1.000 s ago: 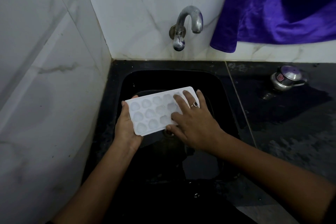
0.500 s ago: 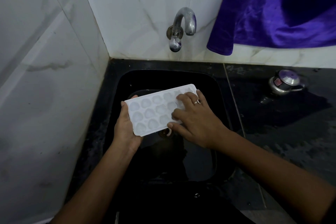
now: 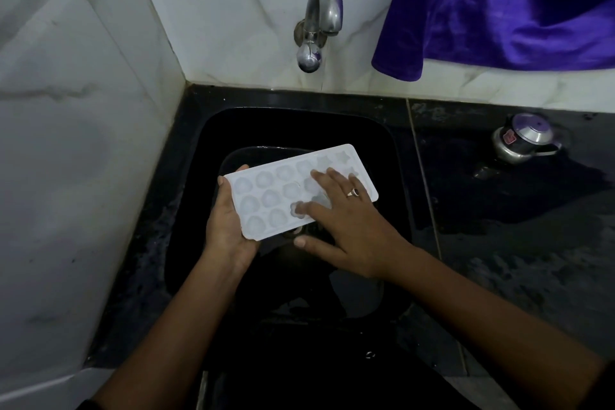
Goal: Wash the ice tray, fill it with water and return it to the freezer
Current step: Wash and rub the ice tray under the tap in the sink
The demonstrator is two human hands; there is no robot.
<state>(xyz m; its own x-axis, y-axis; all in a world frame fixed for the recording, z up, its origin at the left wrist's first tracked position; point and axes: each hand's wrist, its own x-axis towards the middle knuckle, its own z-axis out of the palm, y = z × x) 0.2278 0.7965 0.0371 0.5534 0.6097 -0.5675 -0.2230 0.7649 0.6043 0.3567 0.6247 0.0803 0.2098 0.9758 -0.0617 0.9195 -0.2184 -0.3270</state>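
A white plastic ice tray [image 3: 269, 193] with shaped cavities is held level over the black sink [image 3: 392, 156], below the tap. My left hand [image 3: 226, 226] grips the tray's left end from underneath, thumb on the rim. My right hand [image 3: 346, 223], with a ring on one finger, lies flat on the tray's right half, fingertips spread over the cavities and thumb below the front edge. The chrome tap [image 3: 319, 20] sticks out of the wall above the sink; no water is running from it.
White marble tiles line the left wall [image 3: 73, 143] and the back wall. A purple cloth [image 3: 499, 3] hangs at the upper right. A small steel pot with a lid [image 3: 522, 140] stands on the wet black counter [image 3: 532, 226] to the right of the sink.
My right hand's fingers have slid left and spread across the tray's cavities. The tray and my left hand stay in about the same place over the sink.
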